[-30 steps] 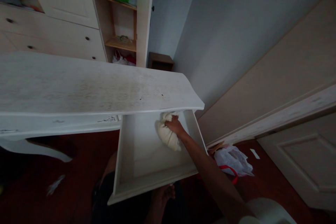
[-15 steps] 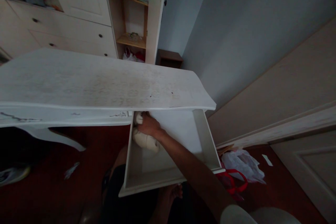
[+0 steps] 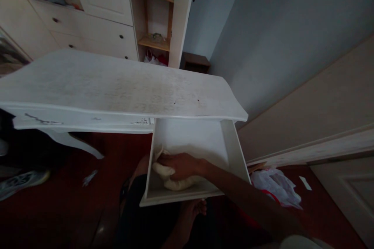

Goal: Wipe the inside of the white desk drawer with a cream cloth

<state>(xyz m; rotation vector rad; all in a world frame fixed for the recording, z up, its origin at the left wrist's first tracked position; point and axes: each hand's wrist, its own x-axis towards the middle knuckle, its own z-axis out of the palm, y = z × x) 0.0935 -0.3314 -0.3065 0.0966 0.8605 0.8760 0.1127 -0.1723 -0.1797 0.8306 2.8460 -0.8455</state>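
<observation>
Stained desk (image 3: 140,85) stood, drawer (image 3: 198,134) out | plastic bag (image 3: 276,186) lay beside | right hand (image 3: 182,165) clutched cream cloth (image 3: 178,184), partly hiding it | left hand (image 3: 197,207) dim below drawer front, couldn't tell grip

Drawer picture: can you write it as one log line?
right hand: holding cream cloth | cloth: inside open drawer, near its front | left hand: near drawer front

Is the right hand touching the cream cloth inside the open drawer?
Touching: the head view shows the right hand lying on the cream cloth, partly covering it.
</observation>
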